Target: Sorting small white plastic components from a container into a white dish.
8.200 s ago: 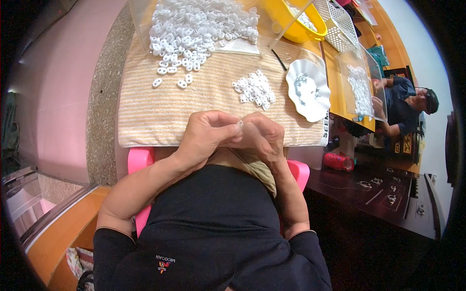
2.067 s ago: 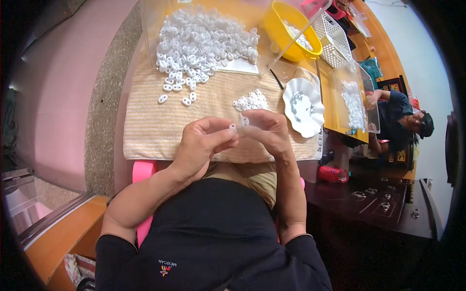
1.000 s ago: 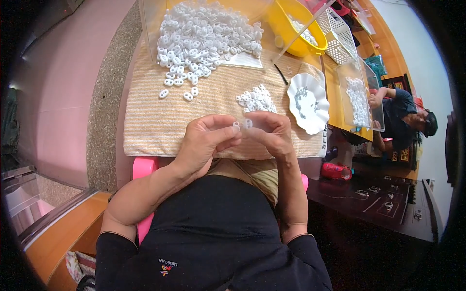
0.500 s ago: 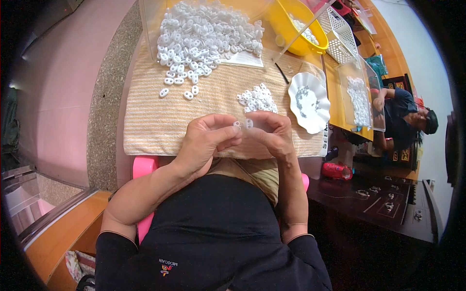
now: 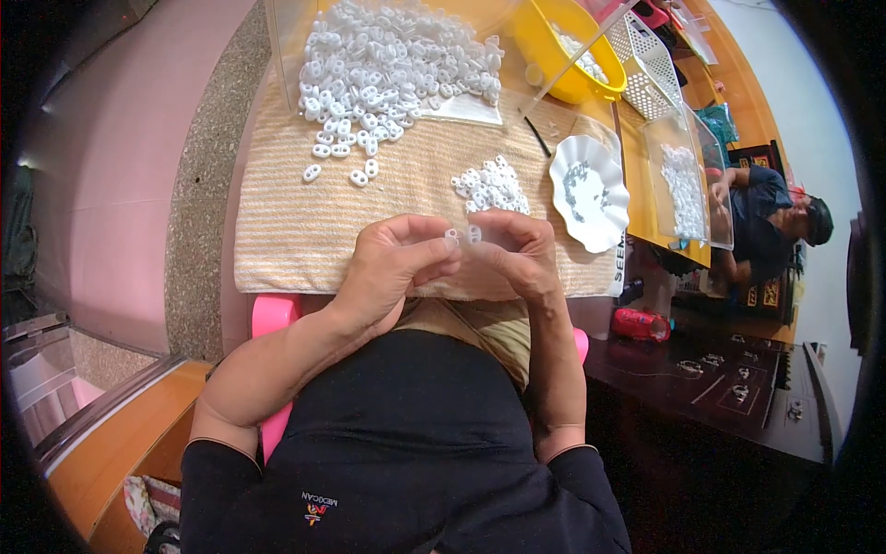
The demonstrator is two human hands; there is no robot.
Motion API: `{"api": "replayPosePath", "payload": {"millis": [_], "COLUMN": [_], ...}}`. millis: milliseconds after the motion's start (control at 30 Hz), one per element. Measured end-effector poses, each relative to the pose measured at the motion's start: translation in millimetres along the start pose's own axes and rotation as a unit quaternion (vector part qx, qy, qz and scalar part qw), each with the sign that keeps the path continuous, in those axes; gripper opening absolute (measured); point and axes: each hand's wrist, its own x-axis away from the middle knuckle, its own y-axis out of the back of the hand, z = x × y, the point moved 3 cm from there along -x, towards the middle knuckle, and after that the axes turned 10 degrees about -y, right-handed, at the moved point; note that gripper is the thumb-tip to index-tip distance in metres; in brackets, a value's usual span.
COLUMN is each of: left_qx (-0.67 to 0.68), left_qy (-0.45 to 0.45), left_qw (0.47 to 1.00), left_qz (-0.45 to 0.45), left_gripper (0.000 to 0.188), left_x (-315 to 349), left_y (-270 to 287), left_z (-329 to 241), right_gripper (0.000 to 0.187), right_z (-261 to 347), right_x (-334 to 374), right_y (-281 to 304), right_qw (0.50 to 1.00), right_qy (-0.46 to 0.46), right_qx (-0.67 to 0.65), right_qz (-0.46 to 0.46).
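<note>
Both hands meet above the near edge of a striped towel (image 5: pixel 305 240). My left hand (image 5: pixel 397 254) pinches a small white plastic ring piece (image 5: pixel 452 234) between thumb and forefinger. In my right hand (image 5: pixel 520 249), thumb and forefinger grip a white plastic piece (image 5: pixel 475 234) that looks oval with slots. The two pieces are held close together; whether they touch I cannot tell. Just beyond the fingers lies a small pile of white ring pieces (image 5: pixel 494 185). Farther off is a large heap of white oval two-holed pieces (image 5: pixel 388 65), with several loose ones at its near side.
A white scalloped dish (image 5: pixel 604 217) with small grey parts stands at the right. Behind it are a black stick (image 5: pixel 537 137), a yellow basin (image 5: pixel 591 88) and a white perforated basket (image 5: pixel 646 65). A co-worker (image 5: pixel 771 212) sits at the right beside a clear bin of white pieces (image 5: pixel 683 194).
My hands keep almost the same place, still holding the two white pieces. The co-worker's arms have shifted slightly.
</note>
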Motion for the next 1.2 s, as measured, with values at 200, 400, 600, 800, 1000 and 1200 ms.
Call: {"api": "replayPosePath", "payload": {"millis": [200, 400, 600, 800, 1000, 1200], "left_qx": [-0.005, -0.005, -0.011, -0.008, -0.003, -0.007], "left_qy": [0.004, 0.003, 0.005, 0.002, 0.006, 0.008], "left_qw": [1.0, 1.0, 1.0, 1.0, 1.0, 1.0], "left_qz": [-0.003, -0.001, -0.006, -0.002, 0.0, -0.005], "left_gripper": [0.018, 0.016, 0.015, 0.016, 0.017, 0.019], "left_x": [-0.6, 0.9, 1.1, 0.0, 0.5, 0.8], "left_y": [-2.5, -2.3, -3.4, -1.4, -1.9, -1.2], "left_z": [1.1, 0.0, -0.1, 1.2, 1.6, 2.6], "right_gripper": [0.028, 0.028, 0.027, 0.027, 0.029, 0.029], "right_z": [-3.4, 2.4, -1.2, 1.7, -4.8, -3.8], "right_x": [-3.1, -1.2, -0.2, 1.0, -1.0, -1.2], "right_y": [-0.1, -3.9, -3.2, -7.6, -5.7, -7.5], "right_qw": [0.999, 1.0, 0.999, 0.998, 0.999, 0.998], "right_qy": [0.028, -0.005, -0.031, -0.042, -0.03, -0.05], "right_qx": [0.019, 0.01, 0.006, -0.035, -0.034, -0.027], "right_qz": [0.009, 0.005, -0.006, 0.007, 0.029, 0.018]}}
